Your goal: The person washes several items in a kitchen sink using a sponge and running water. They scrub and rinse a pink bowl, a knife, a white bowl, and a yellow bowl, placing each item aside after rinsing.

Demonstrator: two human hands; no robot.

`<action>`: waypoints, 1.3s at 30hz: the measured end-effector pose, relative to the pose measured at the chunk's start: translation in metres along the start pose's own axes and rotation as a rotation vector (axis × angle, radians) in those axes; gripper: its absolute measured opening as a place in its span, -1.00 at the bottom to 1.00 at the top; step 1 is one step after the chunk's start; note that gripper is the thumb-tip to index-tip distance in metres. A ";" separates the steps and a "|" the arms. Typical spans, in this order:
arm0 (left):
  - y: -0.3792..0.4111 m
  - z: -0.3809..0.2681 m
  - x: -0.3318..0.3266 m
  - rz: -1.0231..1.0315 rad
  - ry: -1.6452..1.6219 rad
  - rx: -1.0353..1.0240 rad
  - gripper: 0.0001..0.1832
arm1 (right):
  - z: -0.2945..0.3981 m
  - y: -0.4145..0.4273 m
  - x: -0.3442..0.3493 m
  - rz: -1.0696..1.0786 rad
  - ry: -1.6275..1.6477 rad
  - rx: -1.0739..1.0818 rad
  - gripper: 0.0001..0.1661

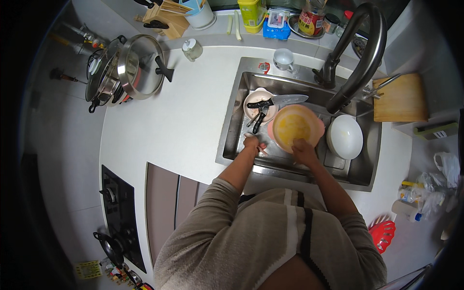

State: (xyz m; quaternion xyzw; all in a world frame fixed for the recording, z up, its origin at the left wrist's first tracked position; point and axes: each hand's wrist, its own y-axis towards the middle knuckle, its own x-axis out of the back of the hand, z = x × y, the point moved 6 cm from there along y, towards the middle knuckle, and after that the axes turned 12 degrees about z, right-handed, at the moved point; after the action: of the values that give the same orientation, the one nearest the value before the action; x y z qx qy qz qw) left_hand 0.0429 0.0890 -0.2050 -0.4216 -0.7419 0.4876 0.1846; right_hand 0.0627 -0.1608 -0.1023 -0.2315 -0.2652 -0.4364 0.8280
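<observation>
My left hand (251, 144), low in the left part of the steel sink (228, 119), grips a small pale pink utensil (262, 151) that looks like a spoon. My right hand (303, 151) is at the near rim of a pink bowl (294, 127) holding yellowish liquid; its fingers are closed on the rim. Left of that bowl lies a smaller pale pink bowl (251, 95), with a kitchen knife (289, 99) and black-handled scissors or a similar tool (258, 123) resting across it. White bowls (346, 137) stand at the sink's right side.
A dark faucet (377, 40) arches over the sink's back right. Behind the sink stands a glass cup (283, 59). A wooden cutting board (400, 98) leans at the right. Pot lids (125, 69) stand at the counter's left, near a knife block (174, 25) and a lidded jar (192, 50).
</observation>
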 end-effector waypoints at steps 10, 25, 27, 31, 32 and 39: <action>0.045 0.017 0.008 -0.046 0.198 0.084 -0.76 | -0.026 0.021 -0.005 0.124 -0.124 -0.093 -0.56; 0.045 0.017 -0.025 0.278 0.661 -0.066 -0.45 | -0.068 0.051 -0.023 0.217 -0.295 -0.040 -0.73; 0.010 0.008 -0.049 0.316 0.591 -0.070 -0.41 | -0.079 0.053 -0.032 0.279 -0.309 -0.143 -0.74; 0.045 0.028 -0.058 0.243 0.992 -0.370 -0.40 | -0.065 0.070 -0.056 0.390 -0.453 0.114 -0.77; 0.032 0.021 -0.064 0.219 1.084 -0.423 -0.45 | -0.043 0.071 -0.054 0.384 -0.477 0.301 -0.77; 0.038 0.032 -0.055 0.266 0.893 -0.311 -0.49 | -0.010 0.139 -0.026 0.165 -0.390 0.189 -0.73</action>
State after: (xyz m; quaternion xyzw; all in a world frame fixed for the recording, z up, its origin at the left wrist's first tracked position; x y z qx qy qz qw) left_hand 0.0698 0.0328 -0.2451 -0.7032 -0.5939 0.1620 0.3557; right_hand 0.1706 -0.0801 -0.1480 -0.2536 -0.4401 -0.2876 0.8120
